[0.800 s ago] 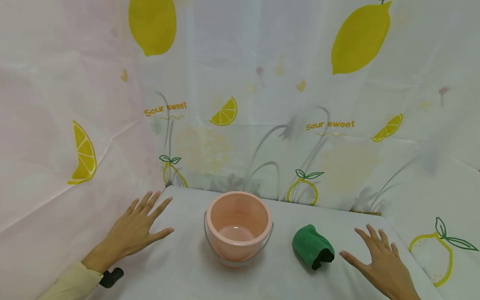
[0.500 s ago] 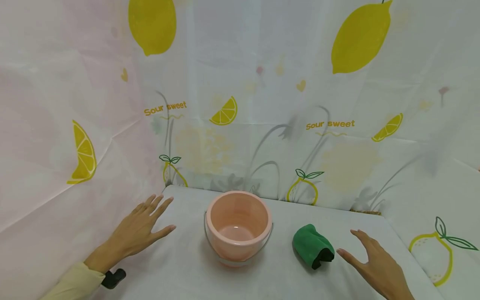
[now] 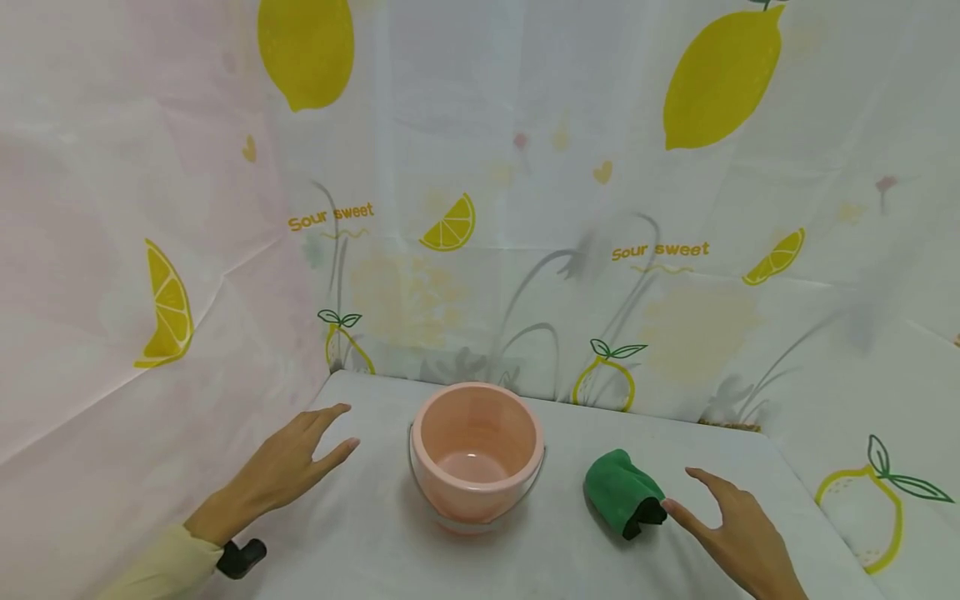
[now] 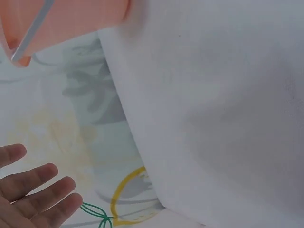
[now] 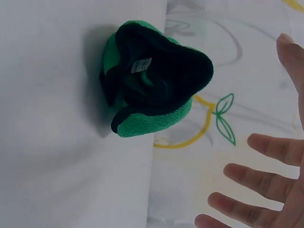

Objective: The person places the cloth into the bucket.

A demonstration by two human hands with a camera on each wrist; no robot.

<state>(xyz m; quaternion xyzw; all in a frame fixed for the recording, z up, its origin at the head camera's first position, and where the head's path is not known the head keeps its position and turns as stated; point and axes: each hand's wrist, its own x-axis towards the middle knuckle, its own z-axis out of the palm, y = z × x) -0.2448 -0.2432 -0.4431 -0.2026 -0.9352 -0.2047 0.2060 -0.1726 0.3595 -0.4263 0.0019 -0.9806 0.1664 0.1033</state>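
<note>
A pink bucket (image 3: pixel 480 502) with a thin metal handle (image 3: pixel 468 527) stands upright in the middle of the white table. To its right lies a green fabric piece (image 3: pixel 618 492), its dark-lined opening toward my right hand (image 3: pixel 742 532). The right wrist view looks into that opening, where a small white label (image 5: pixel 141 65) shows. My right hand holds nothing, fingers extended and thumb tip right at the edge of the green fabric in the head view. Left of the bucket, my left hand (image 3: pixel 277 467) hovers with fingers spread and nothing in them.
A white sheet printed with lemons (image 3: pixel 722 79) hangs behind and at both sides of the table (image 3: pixel 540 571). A black strap mount (image 3: pixel 240 558) sits at my left wrist.
Both hands have moved inward: the left one toward the bucket, the right one leftward to the green fabric piece. The bucket and the fabric have not moved.
</note>
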